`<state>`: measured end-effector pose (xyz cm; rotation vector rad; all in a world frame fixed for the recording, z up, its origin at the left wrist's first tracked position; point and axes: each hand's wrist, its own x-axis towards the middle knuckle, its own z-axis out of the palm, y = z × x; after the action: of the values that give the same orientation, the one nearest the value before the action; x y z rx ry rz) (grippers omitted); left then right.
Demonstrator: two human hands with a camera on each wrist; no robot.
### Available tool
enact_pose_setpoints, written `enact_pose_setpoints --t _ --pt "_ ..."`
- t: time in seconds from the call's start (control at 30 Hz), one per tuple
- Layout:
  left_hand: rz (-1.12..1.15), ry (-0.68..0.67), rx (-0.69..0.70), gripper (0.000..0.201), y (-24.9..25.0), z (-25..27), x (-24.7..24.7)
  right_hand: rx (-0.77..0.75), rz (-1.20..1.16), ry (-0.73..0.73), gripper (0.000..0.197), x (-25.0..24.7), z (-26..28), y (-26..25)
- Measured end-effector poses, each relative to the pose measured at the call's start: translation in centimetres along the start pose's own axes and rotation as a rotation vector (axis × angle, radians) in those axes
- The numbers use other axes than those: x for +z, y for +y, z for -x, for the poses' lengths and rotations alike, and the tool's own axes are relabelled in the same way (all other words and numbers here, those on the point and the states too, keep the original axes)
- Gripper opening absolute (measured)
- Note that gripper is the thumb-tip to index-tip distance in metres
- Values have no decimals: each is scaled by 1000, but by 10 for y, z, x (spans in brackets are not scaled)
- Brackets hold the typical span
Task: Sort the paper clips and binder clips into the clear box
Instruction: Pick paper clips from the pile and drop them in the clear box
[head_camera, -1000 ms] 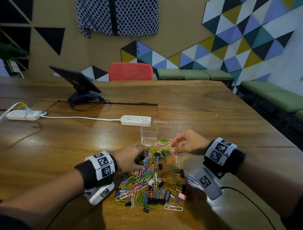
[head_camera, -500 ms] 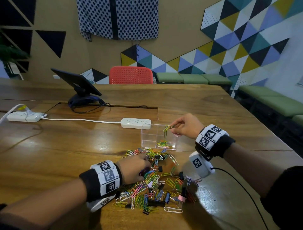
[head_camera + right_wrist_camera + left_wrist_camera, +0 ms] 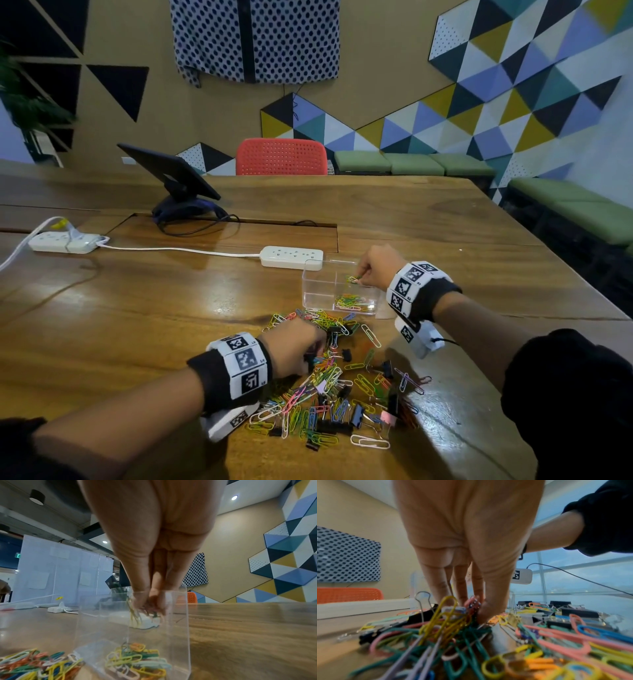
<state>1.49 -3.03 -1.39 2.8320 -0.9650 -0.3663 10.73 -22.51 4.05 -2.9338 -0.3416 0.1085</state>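
A clear box point(image 3: 317, 291) stands on the wooden table, with several coloured paper clips point(image 3: 349, 303) on its floor point(image 3: 135, 658). My right hand point(image 3: 363, 274) reaches into the box from above and pinches a few paper clips point(image 3: 135, 613) inside it. A heap of coloured paper clips and black binder clips point(image 3: 335, 387) spreads in front of the box. My left hand point(image 3: 310, 349) is down in the heap's left part, its fingertips point(image 3: 462, 599) pinching a tangle of clips point(image 3: 471, 605).
A white power strip point(image 3: 291, 257) lies just behind the box, its cable running left to a second strip point(image 3: 63, 241). A tablet on a stand point(image 3: 171, 178) is at the back left. A red chair point(image 3: 281, 157) stands beyond the table.
My right hand lifted a few paper clips from the heap, carried them over the box and has now lowered them into it. My left hand stayed in the heap.
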Motion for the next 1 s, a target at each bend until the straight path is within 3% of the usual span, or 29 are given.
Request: enact_pose_setpoints --t 0.23,0.4,0.57,0.73,0.9,1.0 --pt "252 85 -90 23 -10 -4 -4 -51 29 -61 21 3 -2 1" --pt "555 122 -179 25 -20 -7 -7 -98 -38 44 28 2 16 3" --pt "886 125 -236 20 -27 -6 -14 -244 -61 168 25 -2 55 2" --pt "1007 148 -225 21 -30 -8 -22 -278 69 -105 28 13 76 3" --pt "1053 176 -201 21 -29 -13 -32 -125 89 -359 86 34 79 3" --pt "1057 206 -178 20 -28 -17 -37 -67 110 -390 93 42 76 0"
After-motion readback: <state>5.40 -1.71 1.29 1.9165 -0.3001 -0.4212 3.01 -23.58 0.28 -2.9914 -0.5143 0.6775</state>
